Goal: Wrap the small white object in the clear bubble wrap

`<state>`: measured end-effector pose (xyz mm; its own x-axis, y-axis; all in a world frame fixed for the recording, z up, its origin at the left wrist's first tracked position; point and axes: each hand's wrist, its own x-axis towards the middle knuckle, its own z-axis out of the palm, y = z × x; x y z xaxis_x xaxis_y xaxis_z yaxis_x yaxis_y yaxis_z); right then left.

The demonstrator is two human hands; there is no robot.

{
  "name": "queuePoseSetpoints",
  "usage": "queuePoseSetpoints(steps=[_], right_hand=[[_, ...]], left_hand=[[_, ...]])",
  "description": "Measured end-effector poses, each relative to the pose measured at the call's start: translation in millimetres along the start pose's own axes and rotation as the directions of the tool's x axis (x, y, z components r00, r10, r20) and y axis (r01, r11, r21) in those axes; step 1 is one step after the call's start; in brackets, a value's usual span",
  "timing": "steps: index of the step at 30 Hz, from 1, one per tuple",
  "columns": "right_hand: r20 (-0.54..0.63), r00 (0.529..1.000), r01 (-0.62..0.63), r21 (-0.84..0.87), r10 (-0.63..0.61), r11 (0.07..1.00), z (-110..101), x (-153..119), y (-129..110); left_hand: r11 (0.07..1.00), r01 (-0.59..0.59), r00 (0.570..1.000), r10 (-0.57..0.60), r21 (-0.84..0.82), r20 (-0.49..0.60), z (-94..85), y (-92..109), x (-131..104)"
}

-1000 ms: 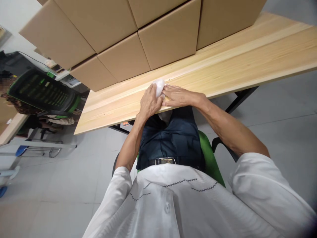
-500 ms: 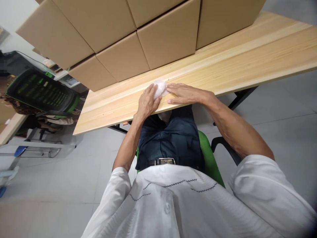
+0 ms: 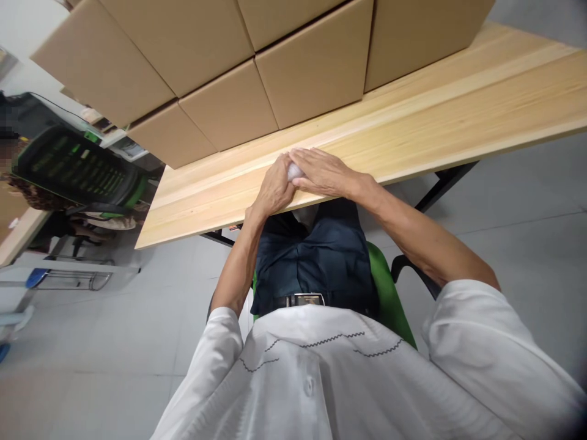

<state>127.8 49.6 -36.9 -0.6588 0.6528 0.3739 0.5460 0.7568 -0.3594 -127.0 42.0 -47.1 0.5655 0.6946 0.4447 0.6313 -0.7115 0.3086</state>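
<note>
A small whitish, translucent bundle (image 3: 294, 172) lies on the wooden table near its front edge, mostly covered by my two hands. My left hand (image 3: 275, 186) is curved round its left side, with the fingers wrapped against it. From the right, my right hand (image 3: 323, 171) presses over the bundle, fingers together and thumb along its lower side. The fingertips of both hands meet at the top of the bundle. What the bundle is made of or contains cannot be made out.
Several brown cardboard boxes (image 3: 229, 116) stand stacked along the back of the wooden table (image 3: 458, 110). A green and black chair (image 3: 77, 165) and part of another person are at the far left. My lap is under the table's front edge.
My right hand has moved left onto the bundle and now covers much of it. My left hand has closed in slightly, and less of the bundle shows.
</note>
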Motion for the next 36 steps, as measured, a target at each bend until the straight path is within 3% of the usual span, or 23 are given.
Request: queuePoseSetpoints(steps=[6,14,20,29,36], right_hand=[[0.012,0.998,-0.056,0.001,0.056,0.998,1,-17,9],[0.066,0.997,-0.05,0.045,0.047,0.998,-5,-20,5],[0.084,0.996,-0.036,0.048,0.032,0.998,-8,-22,4],[0.171,0.984,-0.046,-0.041,0.052,0.998,-11,-28,15],[0.215,0.975,-0.039,-0.078,0.055,0.996,-19,-33,18]], left_hand=[[0.996,0.058,0.998,-0.059,0.062,0.015,5.1,-11,-16],[0.973,0.23,0.973,-0.231,-0.035,-0.007,-7.6,19,-17],[0.973,0.227,0.974,-0.227,-0.047,-0.007,-5.4,22,-15],[0.983,0.183,0.983,-0.183,-0.02,0.01,25.8,3,-9],[0.979,0.2,0.98,-0.201,-0.023,-0.011,44.5,1,-4]])
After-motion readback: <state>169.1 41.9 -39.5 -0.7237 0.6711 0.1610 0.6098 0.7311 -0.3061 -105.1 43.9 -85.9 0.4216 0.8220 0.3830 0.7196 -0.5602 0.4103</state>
